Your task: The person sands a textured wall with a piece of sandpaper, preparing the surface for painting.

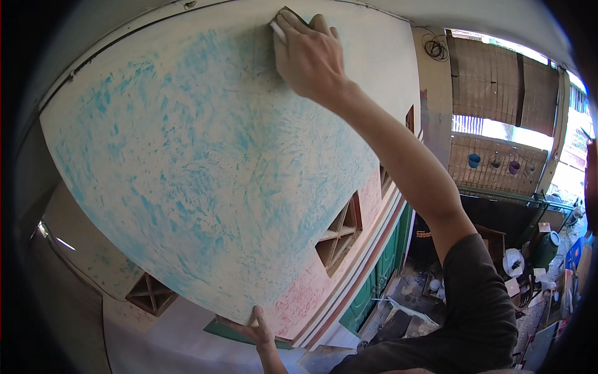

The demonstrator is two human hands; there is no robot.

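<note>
My right hand [310, 53] reaches up to the top of a white-plastered wall [210, 154] mottled with light blue paint. Its fingers press a thin, dark-edged sheet or pad [295, 15], perhaps sandpaper, flat against the wall; a pale edge shows beside the index finger. Greyish smudges surround the hand. Down at the wall's lower corner, my left hand [259, 328] rests with the thumb on the wall face and the other fingers round the edge, partly hidden. Nothing shows in its grasp besides the wall edge.
Wooden-framed vent openings [343, 233] pierce the wall above a green door [369, 297]. A coiled black cable [435, 48] hangs near the ceiling. Small pots [474, 161] hang at a bamboo screen. Far below right, a green drum [545, 250] stands among cluttered goods on the floor.
</note>
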